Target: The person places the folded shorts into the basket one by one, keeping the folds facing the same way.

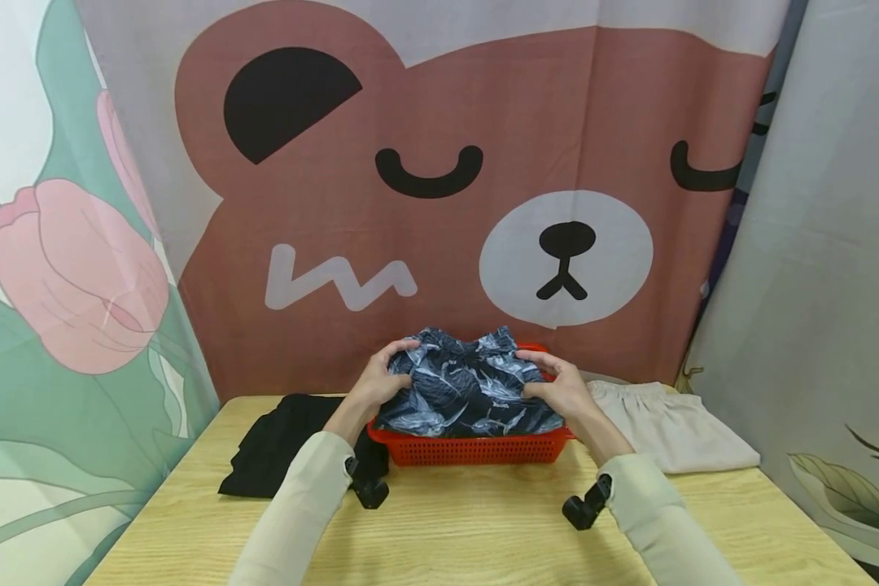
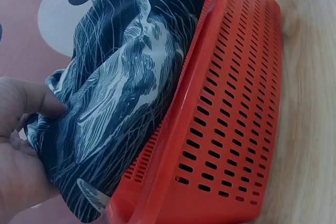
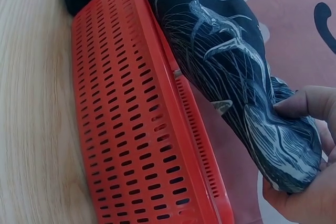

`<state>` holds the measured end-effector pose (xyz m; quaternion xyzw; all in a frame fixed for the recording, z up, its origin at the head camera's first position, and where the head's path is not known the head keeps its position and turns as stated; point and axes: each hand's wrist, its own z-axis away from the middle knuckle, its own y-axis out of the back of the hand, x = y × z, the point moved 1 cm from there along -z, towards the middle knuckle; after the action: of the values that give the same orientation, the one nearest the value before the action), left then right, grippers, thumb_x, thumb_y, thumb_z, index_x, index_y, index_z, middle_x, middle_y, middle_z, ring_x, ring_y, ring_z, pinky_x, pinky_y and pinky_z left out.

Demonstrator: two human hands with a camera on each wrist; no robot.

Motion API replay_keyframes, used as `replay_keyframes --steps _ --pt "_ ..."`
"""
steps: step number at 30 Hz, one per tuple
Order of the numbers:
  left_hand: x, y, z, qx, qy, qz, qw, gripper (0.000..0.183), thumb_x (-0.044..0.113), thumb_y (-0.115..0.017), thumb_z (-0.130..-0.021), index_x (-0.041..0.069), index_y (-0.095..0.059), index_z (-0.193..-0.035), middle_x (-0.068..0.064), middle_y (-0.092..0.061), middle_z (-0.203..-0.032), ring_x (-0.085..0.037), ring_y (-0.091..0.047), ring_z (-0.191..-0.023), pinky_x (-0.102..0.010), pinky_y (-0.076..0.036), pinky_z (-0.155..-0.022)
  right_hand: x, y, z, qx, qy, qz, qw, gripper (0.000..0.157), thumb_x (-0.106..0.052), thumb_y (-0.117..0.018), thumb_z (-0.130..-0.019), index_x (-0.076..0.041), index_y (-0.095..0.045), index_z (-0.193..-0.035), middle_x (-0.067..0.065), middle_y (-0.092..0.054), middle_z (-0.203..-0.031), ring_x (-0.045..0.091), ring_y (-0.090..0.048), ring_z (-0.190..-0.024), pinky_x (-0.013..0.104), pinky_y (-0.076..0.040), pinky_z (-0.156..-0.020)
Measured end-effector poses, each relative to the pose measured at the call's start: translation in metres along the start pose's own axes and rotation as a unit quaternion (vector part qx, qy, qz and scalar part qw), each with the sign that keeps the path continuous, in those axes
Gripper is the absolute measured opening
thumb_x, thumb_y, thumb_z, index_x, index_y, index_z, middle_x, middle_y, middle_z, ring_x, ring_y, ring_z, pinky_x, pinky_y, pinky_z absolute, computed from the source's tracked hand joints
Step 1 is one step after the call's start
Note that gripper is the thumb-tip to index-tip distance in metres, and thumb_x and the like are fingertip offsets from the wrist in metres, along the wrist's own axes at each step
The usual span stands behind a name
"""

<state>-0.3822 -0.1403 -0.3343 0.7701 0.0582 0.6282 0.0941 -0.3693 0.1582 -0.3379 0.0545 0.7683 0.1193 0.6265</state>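
Note:
A dark blue garment with a white-and-grey printed pattern (image 1: 469,391) is bunched over a red perforated plastic basket (image 1: 476,450); its exact kind cannot be told. My left hand (image 1: 382,381) grips the garment's left side, thumb in front and fingers behind. On the opposite side my right hand (image 1: 560,388) pinches it the same way. In the left wrist view the cloth (image 2: 115,82) hangs along the basket's rim (image 2: 184,108). The right wrist view has the cloth's end (image 3: 283,145) between thumb and fingers, beyond the basket wall (image 3: 126,114).
Black folded cloth (image 1: 271,448) lies left of the basket on the wooden table (image 1: 469,529). To the right is a folded cream garment (image 1: 674,427) with a gathered waistband. Behind the table hangs a curtain with a bear print (image 1: 439,236).

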Motion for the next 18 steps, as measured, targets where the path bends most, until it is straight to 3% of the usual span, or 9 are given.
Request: replay_keyframes --steps 8,18 --pt "-0.003 -0.003 -0.009 0.007 0.009 -0.012 0.9999 0.06 -0.016 -0.057 -0.079 0.017 -0.06 -0.13 -0.011 -0.038 -0.147 -0.031 -0.033 -0.131 -0.052 -0.027 -0.108 0.006 0.001 -0.01 0.007 0.002 0.023 1.0 0.062 0.004 -0.069 -0.075 -0.011 -0.058 -0.135 0.013 -0.042 -0.146 0.033 -0.031 -0.133 0.043 -0.044 -0.088" --pt "-0.009 -0.006 -0.019 0.017 0.013 -0.04 0.999 0.059 -0.013 -0.056 -0.084 0.02 -0.057 -0.133 -0.01 -0.031 -0.152 -0.031 -0.025 -0.137 -0.053 -0.029 -0.106 0.008 -0.001 -0.021 0.013 0.0 0.042 0.999 0.062 0.005 -0.069 -0.075 -0.013 -0.059 -0.134 0.012 -0.044 -0.143 0.034 -0.034 -0.129 0.042 -0.044 -0.086"
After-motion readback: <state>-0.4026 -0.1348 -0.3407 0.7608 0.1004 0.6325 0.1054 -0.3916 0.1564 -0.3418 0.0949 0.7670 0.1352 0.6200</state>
